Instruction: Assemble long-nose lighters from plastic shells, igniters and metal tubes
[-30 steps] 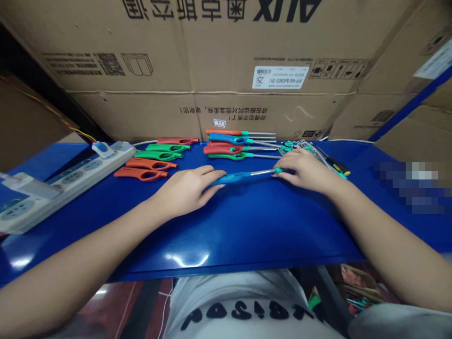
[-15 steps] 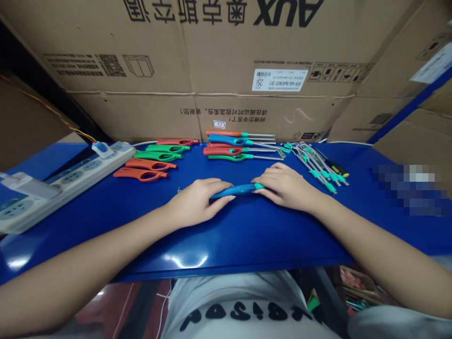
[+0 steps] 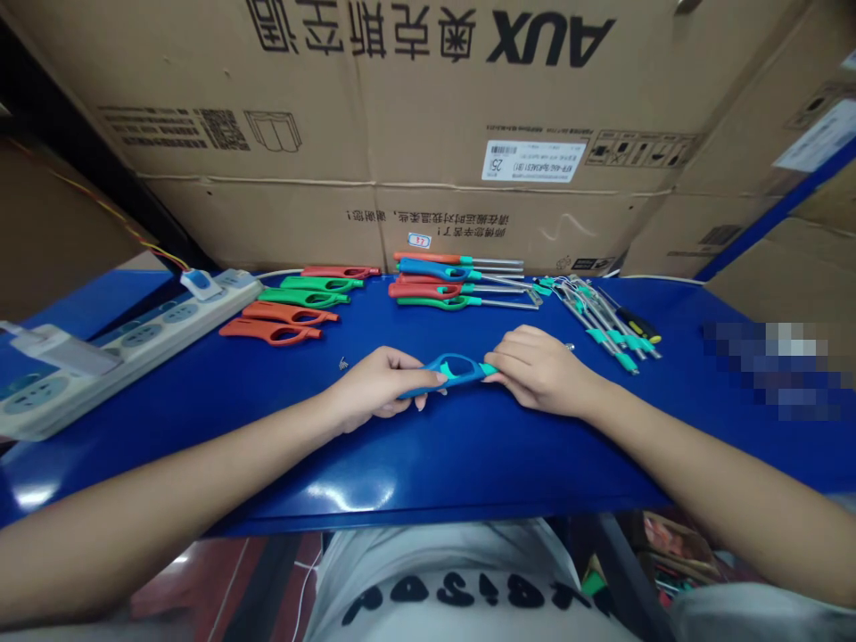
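Observation:
A blue lighter handle (image 3: 453,369) with a teal trigger and teal tip lies between my hands, just above the blue table (image 3: 428,455). My left hand (image 3: 378,389) is closed on its left end. My right hand (image 3: 541,367) pinches its right, teal end; whatever extends past that end is hidden under my fingers. Behind them lie assembled long lighters (image 3: 441,281) in orange, blue, red and green with metal tubes. To the right is a pile of metal tubes with teal ends (image 3: 602,316).
Several loose red and green handles (image 3: 291,308) lie at the back left. A white power strip (image 3: 120,343) runs along the left edge. A small spring or screw (image 3: 343,363) lies near my left hand. Big cardboard boxes (image 3: 415,134) wall the back. A black-yellow screwdriver (image 3: 638,323) lies on the tube pile.
My right hand slid left along the metal tube to the handle's tip, and the tube is no longer visible. Both hands then turned the handle so its trigger opening shows.

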The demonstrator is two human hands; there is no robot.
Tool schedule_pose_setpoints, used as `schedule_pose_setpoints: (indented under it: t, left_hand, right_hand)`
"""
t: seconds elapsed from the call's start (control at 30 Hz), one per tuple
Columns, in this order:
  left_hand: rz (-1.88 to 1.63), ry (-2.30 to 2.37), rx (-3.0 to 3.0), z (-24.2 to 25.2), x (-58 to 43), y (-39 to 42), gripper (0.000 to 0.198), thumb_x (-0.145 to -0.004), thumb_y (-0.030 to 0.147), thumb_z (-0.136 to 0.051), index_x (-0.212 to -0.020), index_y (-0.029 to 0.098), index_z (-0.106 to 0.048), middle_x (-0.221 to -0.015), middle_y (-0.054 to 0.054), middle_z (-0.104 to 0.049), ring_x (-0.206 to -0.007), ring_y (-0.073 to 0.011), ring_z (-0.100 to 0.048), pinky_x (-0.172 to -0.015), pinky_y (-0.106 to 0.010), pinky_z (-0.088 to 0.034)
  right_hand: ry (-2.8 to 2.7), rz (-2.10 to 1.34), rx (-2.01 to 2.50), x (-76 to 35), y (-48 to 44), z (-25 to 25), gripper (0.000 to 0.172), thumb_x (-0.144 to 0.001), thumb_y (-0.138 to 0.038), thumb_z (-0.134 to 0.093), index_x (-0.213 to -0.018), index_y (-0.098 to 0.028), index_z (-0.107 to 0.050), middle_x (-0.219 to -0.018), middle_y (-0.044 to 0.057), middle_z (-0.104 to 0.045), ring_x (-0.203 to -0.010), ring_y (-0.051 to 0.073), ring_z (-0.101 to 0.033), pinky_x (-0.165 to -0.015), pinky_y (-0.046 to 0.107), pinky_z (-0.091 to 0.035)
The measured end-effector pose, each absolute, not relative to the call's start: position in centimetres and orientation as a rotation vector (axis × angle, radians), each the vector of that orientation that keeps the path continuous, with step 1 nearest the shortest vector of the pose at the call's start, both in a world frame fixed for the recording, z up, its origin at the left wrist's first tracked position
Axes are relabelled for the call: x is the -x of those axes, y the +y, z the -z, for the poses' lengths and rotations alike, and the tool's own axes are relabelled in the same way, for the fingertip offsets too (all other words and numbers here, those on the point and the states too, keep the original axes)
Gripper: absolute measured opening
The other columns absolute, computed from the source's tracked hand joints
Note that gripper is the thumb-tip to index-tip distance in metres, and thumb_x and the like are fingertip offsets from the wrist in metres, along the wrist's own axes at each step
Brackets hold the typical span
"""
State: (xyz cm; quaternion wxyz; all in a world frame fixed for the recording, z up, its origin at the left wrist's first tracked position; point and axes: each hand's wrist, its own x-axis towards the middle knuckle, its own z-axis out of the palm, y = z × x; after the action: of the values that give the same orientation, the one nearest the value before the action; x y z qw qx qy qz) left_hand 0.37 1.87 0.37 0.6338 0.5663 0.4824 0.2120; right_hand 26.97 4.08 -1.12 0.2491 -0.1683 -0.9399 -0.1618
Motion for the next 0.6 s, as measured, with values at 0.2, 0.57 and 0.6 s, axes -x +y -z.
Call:
schedule_pose_setpoints:
  t: [0.2,0.57,0.6]
  left_hand:
    - [-0.605,1.197,-1.61,-0.3,-0.5,0.9,0.037,-0.079,0.041,-0.073,-0.054,0.015,-0.065,-0.042,0.004,-0.047,-0.04,-0.0069,-0.038,-0.043,-0.021,-0.026]
    - [-0.886,1.026,-2.41,0.7,-0.3,-0.5,0.03,-0.091,0.028,-0.062,-0.065,0.015,-0.067,-0.055,0.003,-0.055,-0.05,-0.0081,-0.044,-0.053,-0.022,-0.034]
    - [-0.882,1.014,-2.447,0.7,-0.3,-0.5,0.029,-0.092,0.028,-0.061,-0.067,0.015,-0.068,-0.057,0.002,-0.058,-0.051,-0.0087,-0.047,-0.054,-0.023,-0.036]
  right_hand:
    - [-2.539,0.454,0.438,-26.7,3.6,1.1,0.015,-0.098,-0.017,-0.053,-0.093,-0.009,-0.065,-0.076,0.012,-0.067,-0.072,0.021,-0.054,-0.065,0.035,-0.039]
    - [-2.599,0.135,0.503,-26.5,3.1,1.8,0.019,-0.098,-0.019,-0.049,-0.093,-0.012,-0.066,-0.074,0.008,-0.063,-0.071,0.019,-0.053,-0.069,0.033,-0.042]
    - [-2.601,0.096,0.511,-26.5,3.1,1.8,0.019,-0.099,-0.02,-0.049,-0.093,-0.013,-0.066,-0.073,0.007,-0.063,-0.07,0.019,-0.053,-0.069,0.033,-0.042]
